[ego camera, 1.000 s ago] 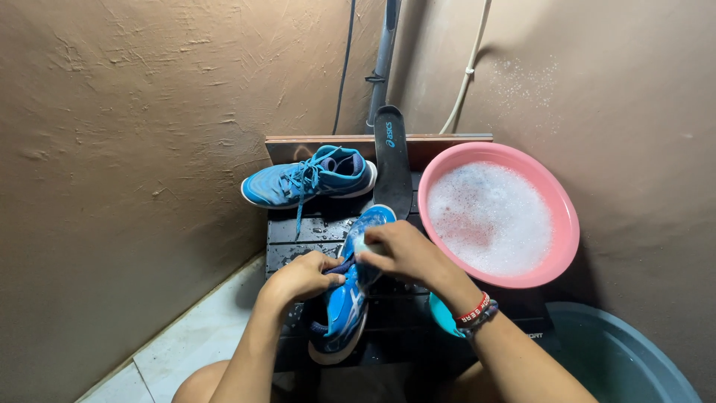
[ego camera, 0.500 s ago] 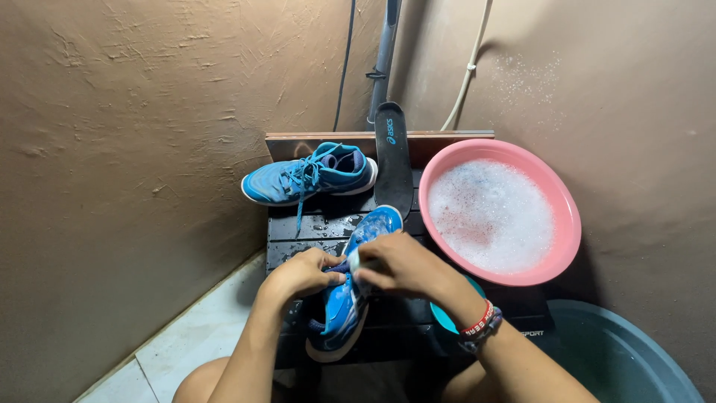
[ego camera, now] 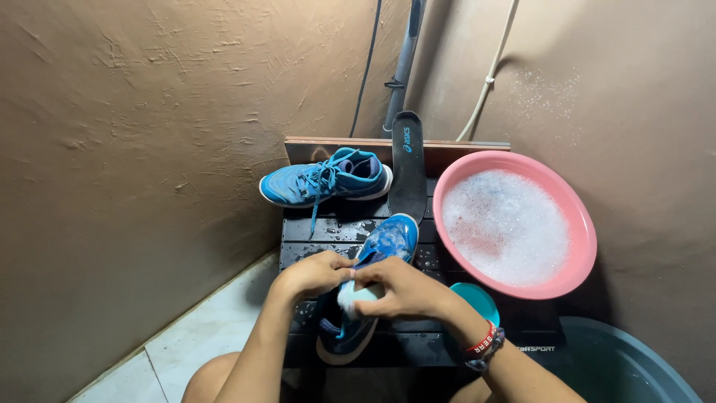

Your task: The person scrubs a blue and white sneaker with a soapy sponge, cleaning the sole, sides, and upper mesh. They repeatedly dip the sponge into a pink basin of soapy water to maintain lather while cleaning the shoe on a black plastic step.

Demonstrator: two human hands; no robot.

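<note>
A wet blue sports shoe (ego camera: 382, 246) lies lengthwise on a dark slatted stand (ego camera: 328, 231), toe pointing away from me. My left hand (ego camera: 309, 275) grips the shoe's left side near the laces. My right hand (ego camera: 403, 289) presses a pale, soapy brush or sponge (ego camera: 352, 296) against the shoe's middle. The second blue shoe (ego camera: 325, 179) rests on its side at the back of the stand, with its laces hanging loose.
A pink basin (ego camera: 583, 224) of foamy water sits to the right. A black insole (ego camera: 408, 172) leans upright against a wooden board at the back. A teal lid (ego camera: 477, 300) and a dark green tub (ego camera: 626, 366) lie near my right forearm. Brown walls close in left and right.
My hands have slid slightly nearer along the shoe, the right hand rubbing the soapy piece over its middle. The shoe's toe has shifted a little.
</note>
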